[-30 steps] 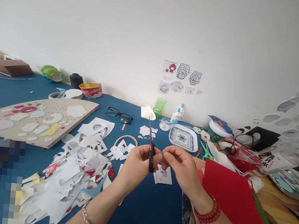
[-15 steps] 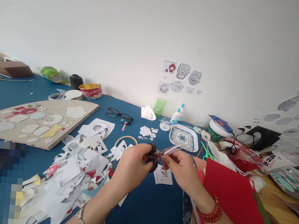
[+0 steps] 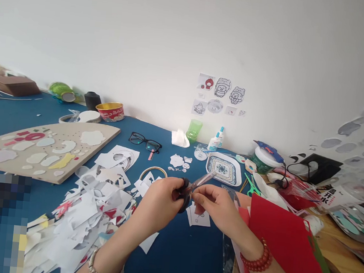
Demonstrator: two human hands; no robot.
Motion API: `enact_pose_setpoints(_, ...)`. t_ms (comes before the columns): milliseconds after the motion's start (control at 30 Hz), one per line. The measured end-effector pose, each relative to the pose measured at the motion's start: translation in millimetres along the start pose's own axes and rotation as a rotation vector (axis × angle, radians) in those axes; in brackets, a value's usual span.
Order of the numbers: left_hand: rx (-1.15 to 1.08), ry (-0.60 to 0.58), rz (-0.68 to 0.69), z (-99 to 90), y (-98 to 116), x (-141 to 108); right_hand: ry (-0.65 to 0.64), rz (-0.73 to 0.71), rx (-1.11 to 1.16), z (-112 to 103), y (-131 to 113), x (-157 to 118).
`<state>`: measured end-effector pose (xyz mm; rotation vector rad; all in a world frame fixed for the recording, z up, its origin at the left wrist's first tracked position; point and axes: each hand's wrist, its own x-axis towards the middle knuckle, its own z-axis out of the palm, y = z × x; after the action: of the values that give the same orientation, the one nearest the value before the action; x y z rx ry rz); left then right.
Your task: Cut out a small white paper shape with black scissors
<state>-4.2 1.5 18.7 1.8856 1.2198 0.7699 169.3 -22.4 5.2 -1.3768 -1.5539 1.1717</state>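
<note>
Black-handled scissors [image 3: 201, 181] are gripped in my left hand [image 3: 164, 199], the fingers through the loops and the blades pointing up and to the right. Beside the blades my right hand [image 3: 216, 204] is closed in a pinch; what sits between its fingertips is too small to make out. Below both hands a white paper with a small printed drawing [image 3: 202, 219] lies on the blue table [image 3: 186, 257]. Small white paper cutouts [image 3: 177, 160] rest farther back.
A heap of paper scraps [image 3: 87, 217] spreads at the left, near a beige board [image 3: 100, 135] bearing coloured shapes. Glasses [image 3: 145, 142], a patterned tray [image 3: 224, 169] and glue bottles [image 3: 214, 141] stand behind. Red sheets [image 3: 284, 245] and green scissors [image 3: 252, 186] are at the right.
The scissor blades have swung upward and now lie closer together. The white strip seen at the blades no longer shows there. My right hand has shifted slightly, its fingers curled more.
</note>
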Motion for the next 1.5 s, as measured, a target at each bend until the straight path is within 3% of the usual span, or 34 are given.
enact_pose_setpoints(100,-0.277,-0.042,-0.082,2.1,0,1,-0.022,-0.03,0.091,2,-1,0)
enact_pose_setpoints(300,-0.626,0.026,-0.183,15.3,-1,3,0.064,-0.045,0.206,6,1,2)
enact_pose_setpoints(667,-0.727,0.027,-0.213,20.0,7,-1,0.093,-0.074,0.322,8,2,3)
enact_pose_setpoints(800,-0.63,0.015,-0.201,19.2,4,-1,0.1,-0.078,0.352,8,3,3)
enact_pose_setpoints(933,-0.296,0.02,-0.141,15.6,-4,0,0.162,-0.133,0.345,6,-2,1)
enact_pose_setpoints(1133,0.087,-0.082,-0.092,14.5,-11,-1,0.205,-0.133,0.403,6,-6,0)
enact_pose_setpoints(1500,0.152,-0.093,-0.09,22.7,-4,-6,0.297,-0.111,0.455,14,-4,-1)
